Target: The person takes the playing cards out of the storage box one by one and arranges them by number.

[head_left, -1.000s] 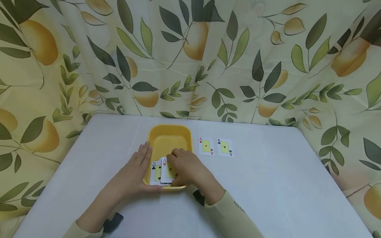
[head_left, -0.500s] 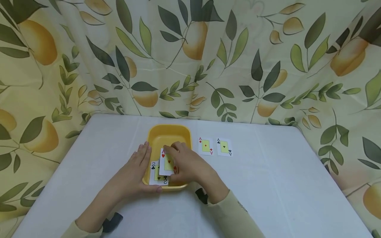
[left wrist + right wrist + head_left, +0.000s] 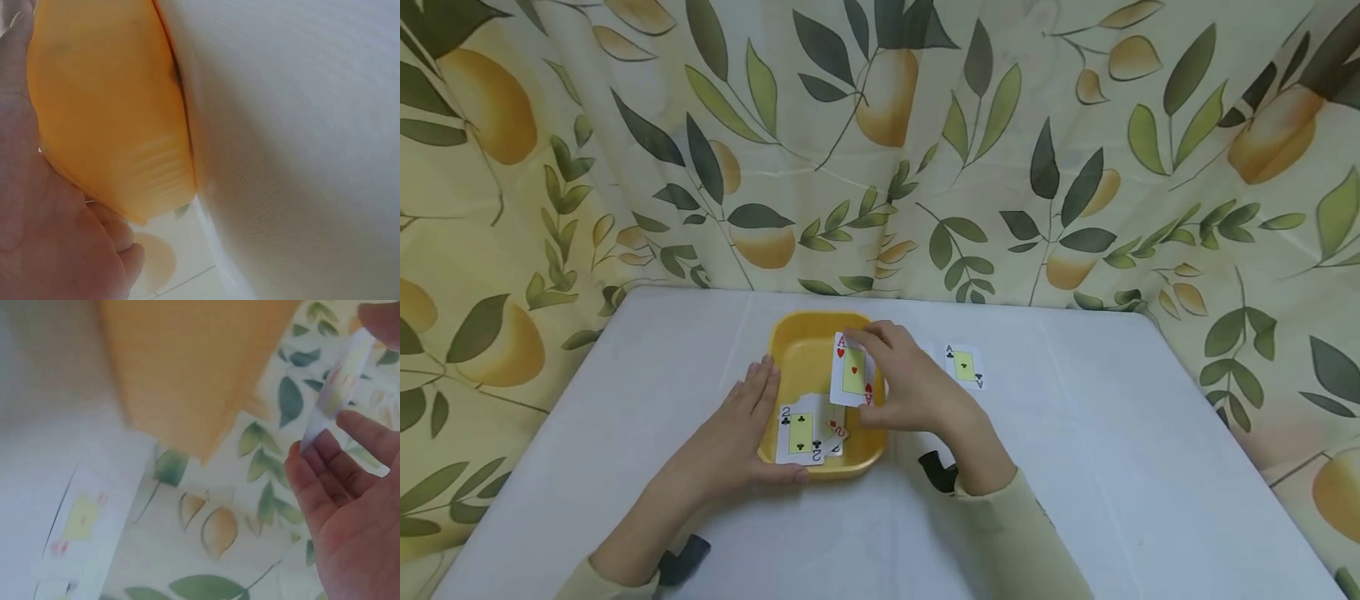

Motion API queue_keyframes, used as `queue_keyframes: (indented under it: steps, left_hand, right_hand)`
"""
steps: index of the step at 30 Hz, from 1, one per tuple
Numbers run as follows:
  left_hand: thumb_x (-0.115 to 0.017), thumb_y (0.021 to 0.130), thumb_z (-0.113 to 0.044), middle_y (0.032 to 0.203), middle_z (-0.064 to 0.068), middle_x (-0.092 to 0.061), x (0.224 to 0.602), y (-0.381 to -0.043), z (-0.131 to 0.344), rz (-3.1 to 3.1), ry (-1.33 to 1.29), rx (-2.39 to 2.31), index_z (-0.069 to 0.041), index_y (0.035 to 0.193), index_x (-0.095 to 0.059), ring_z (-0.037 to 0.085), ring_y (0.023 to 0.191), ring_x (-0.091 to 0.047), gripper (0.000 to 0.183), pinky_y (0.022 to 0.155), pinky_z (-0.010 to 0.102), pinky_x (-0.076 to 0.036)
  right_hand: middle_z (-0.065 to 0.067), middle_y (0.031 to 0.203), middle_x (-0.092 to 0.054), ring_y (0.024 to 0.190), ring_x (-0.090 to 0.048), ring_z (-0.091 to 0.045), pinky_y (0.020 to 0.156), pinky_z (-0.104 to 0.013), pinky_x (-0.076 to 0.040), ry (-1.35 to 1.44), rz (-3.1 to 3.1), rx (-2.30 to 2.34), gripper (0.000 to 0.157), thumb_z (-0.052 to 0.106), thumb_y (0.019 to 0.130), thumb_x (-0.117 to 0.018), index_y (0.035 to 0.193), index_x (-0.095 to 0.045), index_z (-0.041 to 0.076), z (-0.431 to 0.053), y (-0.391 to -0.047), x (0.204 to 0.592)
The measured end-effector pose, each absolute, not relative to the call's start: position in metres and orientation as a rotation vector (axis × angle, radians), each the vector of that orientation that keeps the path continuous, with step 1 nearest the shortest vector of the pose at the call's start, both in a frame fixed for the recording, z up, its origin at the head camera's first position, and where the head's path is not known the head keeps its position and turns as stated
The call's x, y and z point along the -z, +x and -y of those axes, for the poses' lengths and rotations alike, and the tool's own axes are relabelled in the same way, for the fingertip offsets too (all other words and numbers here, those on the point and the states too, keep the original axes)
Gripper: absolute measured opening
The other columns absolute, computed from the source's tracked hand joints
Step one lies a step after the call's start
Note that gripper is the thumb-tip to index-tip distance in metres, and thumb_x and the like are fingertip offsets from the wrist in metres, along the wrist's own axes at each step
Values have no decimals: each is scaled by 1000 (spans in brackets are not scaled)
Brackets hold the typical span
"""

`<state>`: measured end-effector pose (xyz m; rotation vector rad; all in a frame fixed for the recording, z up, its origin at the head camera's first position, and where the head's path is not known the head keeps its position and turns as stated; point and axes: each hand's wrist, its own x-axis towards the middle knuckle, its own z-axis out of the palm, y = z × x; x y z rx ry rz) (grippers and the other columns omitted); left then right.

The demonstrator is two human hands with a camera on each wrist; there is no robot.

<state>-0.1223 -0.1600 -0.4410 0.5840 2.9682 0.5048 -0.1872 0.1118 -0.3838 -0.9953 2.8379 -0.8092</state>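
Observation:
My right hand (image 3: 917, 387) pinches an ace of hearts playing card (image 3: 853, 371) between thumb and fingers, above the right side of a yellow plastic tray (image 3: 820, 316). In the right wrist view that card (image 3: 340, 381) appears nearly edge-on in the hand (image 3: 353, 500). My left hand (image 3: 737, 425) lies along the tray's left side, fingers straight, thumb at the near rim. The left wrist view has this hand (image 3: 62, 237) against the tray's outer wall (image 3: 112, 112). Inside the tray, a two of clubs (image 3: 800, 435) lies on other overlapping cards (image 3: 833, 410).
To the right of the tray, an ace of clubs (image 3: 964, 367) lies face up on the white table (image 3: 1090, 467). A red-marked card (image 3: 81, 519) beside it shows in the right wrist view; my right hand mostly covers it in the head view. A leaf-and-fruit patterned curtain (image 3: 880, 183) hangs behind.
My right hand has lifted the ace of hearts off the cards in the tray and carried it up and to the right, uncovering cards beneath. The left hand has stayed in place.

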Motion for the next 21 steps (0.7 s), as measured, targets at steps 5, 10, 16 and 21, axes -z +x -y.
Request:
queue_keyframes:
  steps: [5, 10, 16, 21]
  left_hand:
    - [-61, 65, -89, 168, 13, 3, 445, -124, 157, -2975, 622, -523, 0, 159, -8, 31, 155, 0, 140, 125, 48, -16]
    - [-64, 64, -87, 168, 13, 2, 443, -123, 158, -2997, 603, -522, 0, 159, -9, 31, 155, -2, 140, 124, 48, -17]
    - [-64, 64, -88, 168, 12, 4, 441, -122, 159, -2972, 567, -512, -1, 159, -6, 29, 155, 1, 142, 125, 48, -15]
    - [-64, 64, -88, 168, 12, 4, 440, -122, 159, -2969, 560, -513, -1, 159, -5, 29, 155, 1, 142, 125, 48, -16]
  right_hand:
    - [1, 141, -42, 126, -41, -17, 103, -37, -50, -929, -2873, 717, 89, 28, 69, -77, 151, -42, 23, -140, -197, 384]
    - [-3, 142, -42, 127, -42, -21, 104, -41, -49, -883, -2897, 588, 90, 27, 70, -79, 152, -41, 20, -170, -206, 384]
    - [-7, 144, -42, 128, -42, -26, 103, -45, -49, -810, -2909, 460, 93, 26, 69, -82, 152, -42, 15, -202, -213, 384]
    - [-10, 143, -43, 126, -43, -28, 101, -46, -50, -734, -2908, 411, 94, 22, 67, -83, 151, -42, 11, -222, -218, 386]
